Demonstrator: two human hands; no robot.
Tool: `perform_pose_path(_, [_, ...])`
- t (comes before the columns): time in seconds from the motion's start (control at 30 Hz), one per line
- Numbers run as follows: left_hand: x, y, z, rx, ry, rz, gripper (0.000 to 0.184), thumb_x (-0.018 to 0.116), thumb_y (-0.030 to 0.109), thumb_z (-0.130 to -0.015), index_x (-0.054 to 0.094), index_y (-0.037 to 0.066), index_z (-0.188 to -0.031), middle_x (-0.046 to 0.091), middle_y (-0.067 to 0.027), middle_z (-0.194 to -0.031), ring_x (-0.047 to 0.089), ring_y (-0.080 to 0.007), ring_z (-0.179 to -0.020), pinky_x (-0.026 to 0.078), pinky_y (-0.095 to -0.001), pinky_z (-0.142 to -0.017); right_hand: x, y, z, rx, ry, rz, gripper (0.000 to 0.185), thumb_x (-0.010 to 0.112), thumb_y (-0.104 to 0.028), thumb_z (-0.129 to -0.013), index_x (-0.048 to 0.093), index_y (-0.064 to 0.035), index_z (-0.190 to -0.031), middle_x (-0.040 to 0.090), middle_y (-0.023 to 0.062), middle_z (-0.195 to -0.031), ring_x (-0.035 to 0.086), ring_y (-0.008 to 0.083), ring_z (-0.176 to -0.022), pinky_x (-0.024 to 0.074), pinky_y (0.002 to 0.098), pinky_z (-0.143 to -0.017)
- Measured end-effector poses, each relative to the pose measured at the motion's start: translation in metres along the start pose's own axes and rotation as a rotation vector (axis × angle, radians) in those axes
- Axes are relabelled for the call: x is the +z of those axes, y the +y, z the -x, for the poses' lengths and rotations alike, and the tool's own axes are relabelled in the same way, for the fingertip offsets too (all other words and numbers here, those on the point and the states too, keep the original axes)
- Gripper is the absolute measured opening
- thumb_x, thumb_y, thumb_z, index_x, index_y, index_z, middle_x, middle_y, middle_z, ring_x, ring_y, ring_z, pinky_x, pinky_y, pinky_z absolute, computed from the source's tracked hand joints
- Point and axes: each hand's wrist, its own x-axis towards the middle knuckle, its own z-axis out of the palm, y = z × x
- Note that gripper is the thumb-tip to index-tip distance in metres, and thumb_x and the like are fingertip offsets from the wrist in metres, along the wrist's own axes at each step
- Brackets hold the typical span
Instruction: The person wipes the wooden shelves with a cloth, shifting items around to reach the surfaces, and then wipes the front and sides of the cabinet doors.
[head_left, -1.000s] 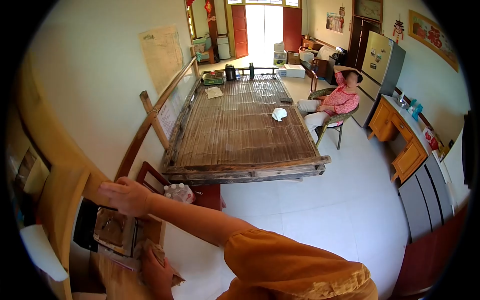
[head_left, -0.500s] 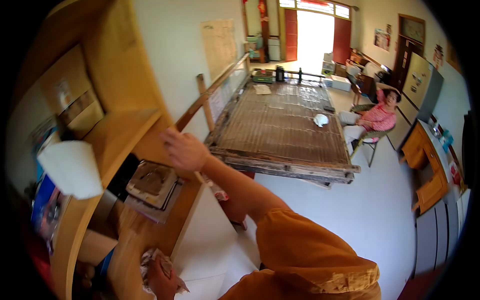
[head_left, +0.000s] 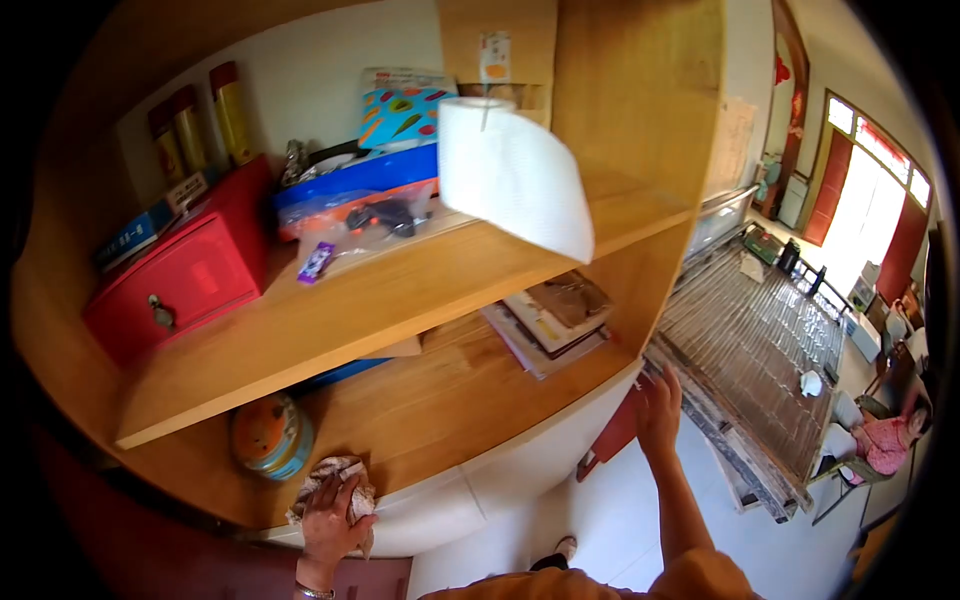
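My left hand (head_left: pixel 332 518) presses on a crumpled, patterned cloth (head_left: pixel 345 470) at the front edge of the lower wooden shelf (head_left: pixel 440 400). A round tin with a clear side and an orange lid (head_left: pixel 272 437) stands just behind that hand. Past the right end of the cabinet, my right hand (head_left: pixel 658 405) hangs in the air with fingers apart and nothing in it. Closest to it on the lower shelf lies a stack of books or boxes (head_left: pixel 555 320). From the upper shelf (head_left: pixel 400 300) a roll of white paper (head_left: pixel 510 180) sticks out.
A red box with a lock (head_left: pixel 185 275), several red-capped cans (head_left: pixel 230 115) and a blue tray (head_left: pixel 360 175) with bags occupy the upper shelf. To the right stands a bed frame with a slatted mat (head_left: pixel 750 340). A person in pink (head_left: pixel 885 445) sits beyond it.
The view has swung left towards the cabinet. My right hand has come down from beside the upper shelf and its fingers have spread. My left hand stays on the cloth.
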Motion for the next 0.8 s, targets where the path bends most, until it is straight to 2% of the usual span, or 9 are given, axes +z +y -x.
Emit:
perform_pose_path(0.03, [-0.003,-0.005,0.006,-0.015,-0.008,-0.029,0.074,0.078,0.044,-0.067,0.054,0.012,-0.129,0.059,-0.0194,-0.122,0.052,-0.0379,-0.118,0.042,-0.0475,-0.099,-0.01,-0.001,0.03,-0.019,-0.063,-0.003,0.047,0.057,0.004,-0.077,0.052,-0.0041,-0.123,0.043,0.0226,-0.138,0.044,0.0418,-0.125,0.0394,0.045,-0.103])
perform_pose_path(0.1, [-0.007,-0.014,0.009,-0.024,-0.04,-0.076,0.073,0.075,0.047,-0.07,0.053,0.012,-0.13,0.058,-0.0196,-0.123,0.052,-0.0378,-0.119,0.042,-0.0482,-0.099,-0.015,0.01,0.103,0.207,-0.267,-0.052,0.049,0.056,0.003,-0.08,0.048,-0.0062,-0.127,0.042,0.0204,-0.138,0.046,0.0404,-0.123,0.0452,0.0434,-0.096])
perform_pose_path(0.2, [-0.005,-0.02,0.011,-0.001,-0.093,-0.107,0.072,0.063,0.057,-0.081,0.051,0.008,-0.132,0.055,-0.0219,-0.127,0.049,-0.0403,-0.121,0.04,-0.0512,-0.1,-0.037,0.0,0.182,0.394,-0.571,-0.14,0.048,0.056,0.001,-0.083,0.045,-0.0084,-0.129,0.042,0.0165,-0.137,0.061,0.0308,-0.104,0.0538,0.0368,-0.079])
perform_pose_path(0.33, [0.009,-0.02,0.01,0.016,-0.08,-0.177,0.066,0.061,0.05,-0.083,0.048,0.014,-0.136,0.056,-0.0189,-0.126,0.047,-0.0412,-0.123,0.038,-0.0533,-0.1,-0.047,-0.006,0.242,0.459,-0.853,-0.161,0.04,0.058,-0.006,-0.085,0.049,-0.0088,-0.124,0.047,0.0165,-0.132,0.064,0.0308,-0.092,0.0538,0.0387,-0.076])
perform_pose_path(0.37, [0.009,-0.016,0.009,0.017,-0.073,-0.157,0.064,0.066,0.041,-0.081,0.048,0.015,-0.137,0.057,-0.0178,-0.126,0.047,-0.041,-0.123,0.039,-0.0528,-0.099,-0.045,0.0,0.252,0.398,-0.918,-0.169,0.044,0.06,0.0,-0.083,0.049,-0.0081,-0.125,0.046,0.0156,-0.132,0.065,0.0264,-0.095,0.0558,0.0339,-0.073])
perform_pose_path(0.4, [0.01,-0.01,0.005,0.02,-0.069,-0.158,0.066,0.07,0.035,-0.078,0.048,0.016,-0.137,0.058,-0.0159,-0.125,0.047,-0.0404,-0.124,0.039,-0.0522,-0.099,-0.044,0.002,0.258,0.378,-0.96,-0.175,0.04,0.06,-0.003,-0.084,0.05,-0.0079,-0.123,0.048,0.0155,-0.13,0.065,0.0265,-0.093,0.0556,0.0339,-0.072])
perform_pose_path(0.47, [0.014,0.006,-0.003,0.031,-0.059,-0.159,0.068,0.073,0.03,-0.074,0.048,0.017,-0.136,0.059,-0.0136,-0.124,0.047,-0.0389,-0.124,0.04,-0.0508,-0.099,-0.05,0.001,0.247,0.419,-1.02,-0.258,0.036,0.058,-0.007,-0.083,0.054,-0.0084,-0.119,0.051,0.0161,-0.128,0.063,0.0323,-0.09,0.0527,0.0397,-0.079])
perform_pose_path(0.57, [0.031,0.044,-0.028,0.094,-0.032,-0.149,0.07,0.074,0.026,-0.072,0.048,0.019,-0.136,0.06,-0.0103,-0.124,0.049,-0.0366,-0.123,0.042,-0.05,-0.097,-0.052,0.028,0.245,0.422,-1.074,-0.263,0.034,0.058,-0.008,-0.083,0.055,-0.0074,-0.117,0.056,0.0154,-0.12,0.063,0.0322,-0.093,0.0522,0.0406,-0.079])
perform_pose_path(0.8, [0.087,0.143,-0.09,0.151,-0.054,-0.276,0.075,0.069,0.04,-0.079,0.037,0.018,-0.143,0.054,-0.0118,-0.132,0.045,-0.0365,-0.128,0.038,-0.0529,-0.101,-0.096,0.097,0.238,0.475,-0.998,-0.207,0.032,0.061,-0.003,-0.085,0.055,-0.0031,-0.116,0.056,0.0182,-0.118,0.067,0.0264,-0.086,0.0566,0.0347,-0.07])
